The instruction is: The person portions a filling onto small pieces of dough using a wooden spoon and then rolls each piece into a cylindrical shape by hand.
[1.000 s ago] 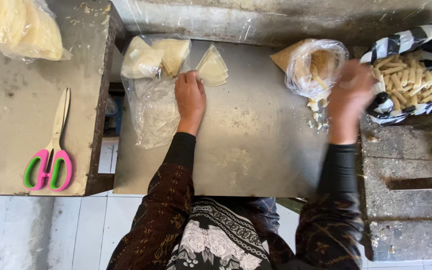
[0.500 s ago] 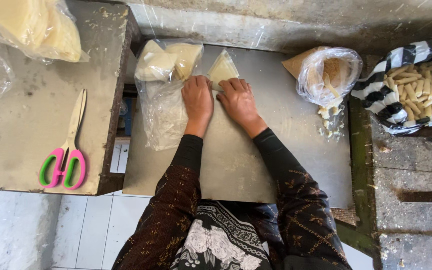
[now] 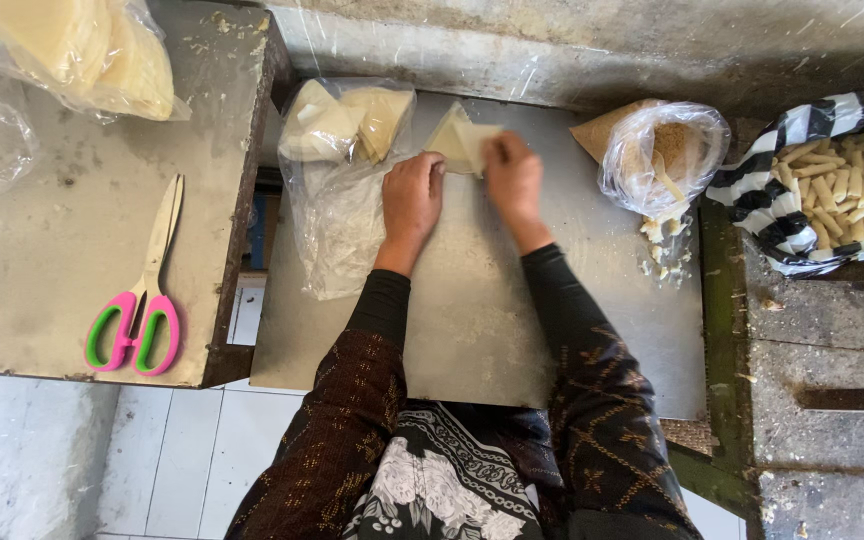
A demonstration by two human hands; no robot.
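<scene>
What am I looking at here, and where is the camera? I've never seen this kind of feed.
There is no machine here: a person works with two bare hands, and the one camera sits on their head, looking straight down, so the dark patterned sleeves reach up from the bottom of the picture. The left hand and the right hand both rest on a pale triangular wrapper sheet lying on a metal work board. Beside the left hand is a clear plastic bag with more pale sheets in it. To the right stands an open clear bag of crumbs, and further right a striped bag of pale finished rolls. On the table to the left lie scissors with pink and green handles.
</scene>
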